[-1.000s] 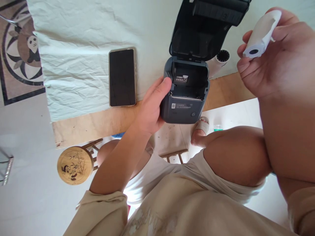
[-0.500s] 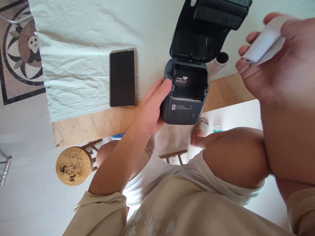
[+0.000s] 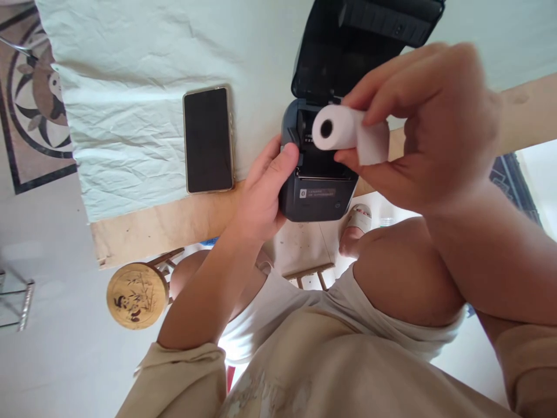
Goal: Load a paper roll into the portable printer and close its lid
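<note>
A dark label printer (image 3: 319, 200) is tilted up at the table's front edge, its hinged lid (image 3: 331, 55) swung back. My left hand (image 3: 265, 186) grips its left side, thumb on the rim of the paper compartment. Above that compartment is a white paper roll (image 3: 334, 129) with a dark hole in its core, a loose end of paper hanging at its right. My right hand (image 3: 435, 116) pinches the roll between fingers and thumb. The roll hides part of the compartment, so whether it touches the printer I cannot tell.
A phone (image 3: 208, 139) with a dark screen lies on the pale green cloth (image 3: 130, 87), left of the printer. Bare wood (image 3: 165, 217) shows along the table's front edge. Below stands a round wooden stool (image 3: 137, 296) with a panda picture.
My right hand has brought the paper roll leftward and down from the far right to over the printer's compartment, turning its end toward me. My left hand still holds the printer.
</note>
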A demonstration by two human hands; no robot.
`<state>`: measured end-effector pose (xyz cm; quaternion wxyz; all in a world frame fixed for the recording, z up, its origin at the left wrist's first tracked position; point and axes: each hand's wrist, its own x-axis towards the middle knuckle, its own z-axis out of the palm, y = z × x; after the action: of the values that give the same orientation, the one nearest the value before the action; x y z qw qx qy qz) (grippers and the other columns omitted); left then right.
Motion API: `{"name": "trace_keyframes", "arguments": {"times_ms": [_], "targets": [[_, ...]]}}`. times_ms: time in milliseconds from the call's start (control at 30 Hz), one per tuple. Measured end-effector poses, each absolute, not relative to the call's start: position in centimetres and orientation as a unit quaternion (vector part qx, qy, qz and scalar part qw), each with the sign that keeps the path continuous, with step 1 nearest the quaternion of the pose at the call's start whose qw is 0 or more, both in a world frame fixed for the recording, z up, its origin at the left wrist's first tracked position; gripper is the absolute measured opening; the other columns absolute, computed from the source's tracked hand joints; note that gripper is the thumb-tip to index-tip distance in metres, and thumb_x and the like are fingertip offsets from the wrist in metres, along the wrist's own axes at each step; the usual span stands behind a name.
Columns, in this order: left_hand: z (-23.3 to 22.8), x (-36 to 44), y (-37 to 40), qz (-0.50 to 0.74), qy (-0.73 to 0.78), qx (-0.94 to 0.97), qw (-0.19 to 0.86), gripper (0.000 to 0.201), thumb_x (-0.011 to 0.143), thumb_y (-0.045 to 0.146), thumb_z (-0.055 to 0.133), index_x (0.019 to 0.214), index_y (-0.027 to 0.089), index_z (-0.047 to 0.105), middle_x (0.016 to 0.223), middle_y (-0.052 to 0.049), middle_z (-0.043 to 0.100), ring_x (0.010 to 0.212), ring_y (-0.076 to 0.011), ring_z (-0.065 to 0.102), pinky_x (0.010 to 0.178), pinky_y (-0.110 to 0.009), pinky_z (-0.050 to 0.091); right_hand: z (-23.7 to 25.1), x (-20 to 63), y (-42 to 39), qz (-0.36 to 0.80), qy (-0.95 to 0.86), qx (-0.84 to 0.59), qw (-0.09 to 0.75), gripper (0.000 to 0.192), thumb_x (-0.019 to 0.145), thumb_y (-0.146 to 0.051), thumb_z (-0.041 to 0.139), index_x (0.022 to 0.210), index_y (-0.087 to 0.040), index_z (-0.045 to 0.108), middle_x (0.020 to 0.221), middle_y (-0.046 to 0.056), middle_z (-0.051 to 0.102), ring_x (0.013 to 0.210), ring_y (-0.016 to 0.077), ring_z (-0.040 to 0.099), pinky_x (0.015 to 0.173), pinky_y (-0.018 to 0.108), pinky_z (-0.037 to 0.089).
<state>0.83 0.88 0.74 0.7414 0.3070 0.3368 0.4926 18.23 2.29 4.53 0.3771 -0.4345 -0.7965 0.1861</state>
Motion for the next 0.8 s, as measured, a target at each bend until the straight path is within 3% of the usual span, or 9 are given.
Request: {"name": "trace_keyframes", "arguments": {"times_ms": [100,267,433,600,700,800], "targets": [[1.0,0.9,0.8,0.489,0.337,0.298,0.747,0.024,0.089,0.038,0.056,0.103,0.019,0.061,0.095,-0.001,0.066,0.086,-0.0099,0.064,0.073,-0.018,0.054,4.1,17.9,2.7,0.043,-0.847,-0.397,0.351,0.009,0.08,-0.01,0.051,0.088,-0.011,0.047,0.107,-0.003,0.056,0.096,-0.0002,0.054,0.079,0.014,0.043],[1.3,1.0,0.7,0.481,0.347,0.309,0.743,0.022,0.09,0.037,0.053,0.1,0.019,0.06,0.098,-0.003,0.066,0.098,-0.0148,0.064,0.08,-0.023,0.054,3.2,18.1,2.8,0.033,-0.846,-0.426,0.32,0.01,0.079,-0.01,0.047,0.086,-0.014,0.052,0.113,-0.01,0.055,0.1,0.0005,0.056,0.076,0.017,0.043],[1.0,0.9,0.8,0.486,0.359,0.312,0.733,0.026,0.089,0.041,0.055,0.1,0.018,0.061,0.097,-0.002,0.066,0.109,-0.0166,0.063,0.084,-0.021,0.054,3.6,17.9,2.1,0.008,-0.843,-0.398,0.362,0.005,0.077,-0.011,0.054,0.08,-0.013,0.057,0.095,0.001,0.055,0.088,0.0032,0.051,0.075,0.019,0.042],[0.7,0.4,1.1,0.484,0.323,0.312,0.751,0.029,0.086,0.037,0.061,0.103,0.015,0.057,0.085,0.0,0.064,0.085,-0.0099,0.065,0.07,-0.016,0.053,4.1,17.2,0.4,-0.019,-0.847,-0.344,0.404,0.014,0.071,-0.008,0.06,0.082,-0.013,0.052,0.083,-0.001,0.053,0.078,0.0029,0.047,0.071,0.019,0.036],[0.7,0.1,1.2,0.479,0.292,0.322,0.763,0.032,0.08,0.026,0.068,0.107,0.015,0.053,0.084,0.001,0.063,0.072,-0.0064,0.061,0.062,-0.015,0.051,3.7,16.8,0.0,-0.034,-0.862,-0.341,0.373,0.01,0.075,-0.01,0.06,0.081,-0.014,0.053,0.083,-0.006,0.055,0.077,0.0017,0.047,0.075,0.021,0.033],[0.7,0.0,1.2,0.474,0.321,0.335,0.748,0.034,0.076,0.015,0.07,0.105,0.018,0.053,0.079,0.002,0.06,0.068,-0.0046,0.058,0.06,-0.014,0.049,3.4,16.8,0.3,-0.024,-0.883,-0.333,0.328,0.014,0.081,-0.027,0.062,0.082,-0.015,0.056,0.085,-0.008,0.057,0.083,0.0031,0.051,0.076,0.024,0.031]]}}
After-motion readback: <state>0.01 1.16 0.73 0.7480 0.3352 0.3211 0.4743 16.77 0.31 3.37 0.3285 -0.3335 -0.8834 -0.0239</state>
